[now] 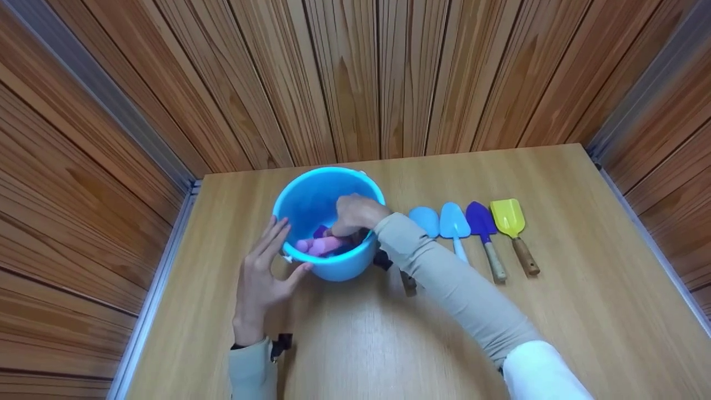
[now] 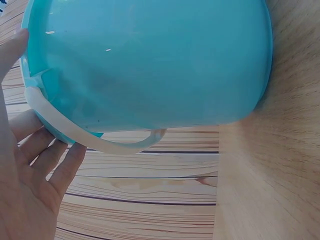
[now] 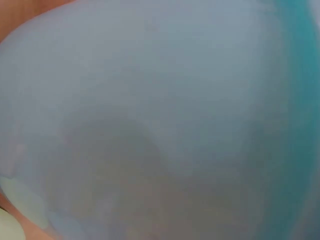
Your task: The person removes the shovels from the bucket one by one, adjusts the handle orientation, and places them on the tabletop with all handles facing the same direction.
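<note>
Against a glossy, round bucket (image 1: 340, 271) rests the left hand (image 1: 261, 282).

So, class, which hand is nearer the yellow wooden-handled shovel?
Right: the right hand is inside the blue plastic bucket, left of the yellow shovel; the left hand is farther left, touching the bucket.

wooden table (image 1: 355, 344) | blue bucket (image 1: 340, 270) | round blue shovel (image 1: 424, 221) | blue-handled shovel (image 1: 454, 222) | purple shovel (image 1: 481, 221) | yellow shovel (image 1: 508, 218)
</note>
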A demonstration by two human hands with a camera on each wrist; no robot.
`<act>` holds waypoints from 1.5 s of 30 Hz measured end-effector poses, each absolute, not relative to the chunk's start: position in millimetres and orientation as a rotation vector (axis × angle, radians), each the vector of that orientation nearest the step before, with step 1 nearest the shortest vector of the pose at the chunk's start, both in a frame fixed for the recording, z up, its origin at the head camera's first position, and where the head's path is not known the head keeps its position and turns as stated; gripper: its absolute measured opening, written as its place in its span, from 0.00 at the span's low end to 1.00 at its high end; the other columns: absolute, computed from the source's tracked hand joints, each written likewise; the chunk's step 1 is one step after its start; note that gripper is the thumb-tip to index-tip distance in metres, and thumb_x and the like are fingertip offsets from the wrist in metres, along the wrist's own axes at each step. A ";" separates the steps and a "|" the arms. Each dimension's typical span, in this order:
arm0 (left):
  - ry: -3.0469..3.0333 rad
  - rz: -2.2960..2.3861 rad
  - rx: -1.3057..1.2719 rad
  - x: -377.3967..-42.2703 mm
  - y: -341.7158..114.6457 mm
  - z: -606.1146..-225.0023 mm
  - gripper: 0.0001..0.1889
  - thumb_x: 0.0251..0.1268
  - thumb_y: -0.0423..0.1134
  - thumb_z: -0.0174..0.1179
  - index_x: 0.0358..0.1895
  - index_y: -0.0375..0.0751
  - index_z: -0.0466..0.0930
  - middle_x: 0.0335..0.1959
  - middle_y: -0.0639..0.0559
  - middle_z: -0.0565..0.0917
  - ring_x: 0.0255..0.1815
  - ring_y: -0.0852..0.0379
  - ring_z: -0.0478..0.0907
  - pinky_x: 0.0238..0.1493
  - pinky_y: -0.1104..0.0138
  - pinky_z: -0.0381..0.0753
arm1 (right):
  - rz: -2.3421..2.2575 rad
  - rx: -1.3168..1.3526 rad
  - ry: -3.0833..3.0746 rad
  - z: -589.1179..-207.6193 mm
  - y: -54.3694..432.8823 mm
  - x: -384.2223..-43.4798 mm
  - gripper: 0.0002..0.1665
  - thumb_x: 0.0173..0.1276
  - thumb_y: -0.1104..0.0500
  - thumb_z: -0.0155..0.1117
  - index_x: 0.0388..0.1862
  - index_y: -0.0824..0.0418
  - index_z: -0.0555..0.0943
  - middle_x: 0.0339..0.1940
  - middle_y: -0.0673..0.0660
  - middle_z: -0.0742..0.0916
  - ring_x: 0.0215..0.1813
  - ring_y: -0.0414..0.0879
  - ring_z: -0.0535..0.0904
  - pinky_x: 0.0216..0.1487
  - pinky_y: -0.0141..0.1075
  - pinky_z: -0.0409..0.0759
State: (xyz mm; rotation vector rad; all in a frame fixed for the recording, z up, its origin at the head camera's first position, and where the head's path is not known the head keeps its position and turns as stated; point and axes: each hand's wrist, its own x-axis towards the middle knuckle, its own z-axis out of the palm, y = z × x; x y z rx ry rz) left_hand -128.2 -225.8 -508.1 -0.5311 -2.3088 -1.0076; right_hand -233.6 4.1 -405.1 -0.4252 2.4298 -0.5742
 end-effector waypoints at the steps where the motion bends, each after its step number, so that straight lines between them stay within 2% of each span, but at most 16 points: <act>1: -2.310 -1.010 -0.530 -128.4 -225.8 -508.4 0.43 0.56 0.53 0.81 0.78 0.52 0.75 0.77 0.46 0.77 0.83 0.47 0.68 0.68 0.46 0.82 | -0.607 -0.415 2.409 -402.5 5.9 -234.2 0.19 0.76 0.42 0.68 0.37 0.57 0.85 0.26 0.54 0.86 0.32 0.49 0.88 0.34 0.36 0.87; 4: -2.314 -1.016 -0.532 -128.6 -225.8 -509.4 0.43 0.57 0.52 0.81 0.78 0.52 0.75 0.78 0.47 0.77 0.83 0.47 0.67 0.69 0.45 0.81 | -0.689 -0.368 2.352 -395.5 11.3 -236.9 0.21 0.75 0.40 0.70 0.42 0.57 0.87 0.31 0.55 0.91 0.38 0.52 0.93 0.42 0.41 0.92; 9: -2.322 -1.020 -0.534 -127.8 -226.0 -509.8 0.43 0.58 0.53 0.80 0.79 0.54 0.74 0.78 0.47 0.76 0.84 0.48 0.66 0.70 0.46 0.80 | -0.747 -0.353 2.309 -387.0 18.1 -239.5 0.22 0.75 0.40 0.70 0.40 0.58 0.88 0.33 0.57 0.92 0.45 0.56 0.94 0.48 0.44 0.92; 13: -2.321 -1.019 -0.529 -127.0 -226.3 -508.7 0.43 0.58 0.53 0.80 0.78 0.54 0.74 0.78 0.48 0.77 0.84 0.48 0.66 0.69 0.47 0.80 | -0.805 -0.390 2.289 -379.5 26.6 -238.7 0.23 0.74 0.40 0.71 0.34 0.58 0.87 0.32 0.57 0.93 0.41 0.53 0.94 0.49 0.46 0.92; 16: -2.328 -1.014 -0.525 -126.7 -226.2 -507.5 0.44 0.58 0.53 0.80 0.79 0.53 0.74 0.78 0.48 0.76 0.84 0.48 0.66 0.69 0.47 0.81 | -0.844 -0.428 2.268 -373.7 35.6 -237.4 0.21 0.72 0.41 0.74 0.32 0.57 0.88 0.32 0.57 0.93 0.38 0.50 0.93 0.46 0.44 0.92; 21: -2.334 -1.020 -0.515 -126.7 -226.6 -506.0 0.43 0.58 0.54 0.80 0.79 0.54 0.74 0.78 0.48 0.76 0.84 0.48 0.66 0.69 0.48 0.81 | -0.895 -0.490 2.219 -370.1 47.7 -235.9 0.11 0.70 0.48 0.78 0.40 0.54 0.93 0.40 0.55 0.93 0.44 0.50 0.91 0.48 0.43 0.90; 24: -2.333 -1.028 -0.514 -126.8 -226.8 -506.5 0.43 0.59 0.53 0.80 0.79 0.55 0.74 0.78 0.49 0.76 0.84 0.49 0.65 0.69 0.48 0.81 | -0.940 -0.482 2.181 -371.8 52.2 -237.4 0.13 0.71 0.52 0.77 0.50 0.56 0.92 0.46 0.56 0.93 0.47 0.51 0.92 0.52 0.45 0.91; 27: -2.329 -1.031 -0.519 -126.8 -226.7 -507.7 0.43 0.59 0.53 0.80 0.79 0.54 0.74 0.78 0.49 0.76 0.84 0.49 0.65 0.70 0.48 0.80 | -1.003 -0.460 2.154 -372.8 57.2 -238.0 0.17 0.71 0.57 0.77 0.57 0.60 0.89 0.49 0.58 0.92 0.47 0.52 0.91 0.52 0.45 0.92; 31: -2.319 -1.035 -0.521 -127.0 -226.5 -509.5 0.43 0.58 0.52 0.80 0.78 0.53 0.74 0.78 0.50 0.76 0.84 0.48 0.65 0.70 0.47 0.80 | -1.085 -0.453 2.167 -371.7 65.8 -233.2 0.16 0.71 0.61 0.76 0.56 0.60 0.88 0.49 0.60 0.91 0.45 0.53 0.90 0.49 0.44 0.92; 36: -2.314 -1.039 -0.525 -126.8 -225.5 -509.7 0.43 0.58 0.52 0.81 0.78 0.52 0.74 0.78 0.49 0.76 0.84 0.47 0.65 0.70 0.47 0.80 | -1.142 -0.460 2.230 -371.2 82.1 -221.6 0.13 0.73 0.59 0.74 0.53 0.59 0.84 0.45 0.58 0.92 0.43 0.51 0.88 0.44 0.39 0.89; 41: -2.326 -1.028 -0.523 -126.2 -225.0 -508.2 0.43 0.58 0.53 0.80 0.78 0.53 0.74 0.78 0.49 0.76 0.84 0.48 0.65 0.70 0.46 0.80 | -1.288 -0.452 2.191 -373.2 102.4 -210.7 0.16 0.72 0.59 0.75 0.52 0.62 0.81 0.45 0.58 0.94 0.46 0.51 0.91 0.48 0.38 0.89; 45: -2.314 -1.027 -0.516 -125.5 -225.6 -507.8 0.44 0.56 0.51 0.82 0.78 0.51 0.75 0.78 0.49 0.76 0.84 0.47 0.66 0.69 0.45 0.81 | -1.393 -0.443 2.129 -373.5 117.8 -205.1 0.23 0.71 0.62 0.75 0.59 0.65 0.75 0.48 0.60 0.94 0.49 0.52 0.92 0.52 0.40 0.90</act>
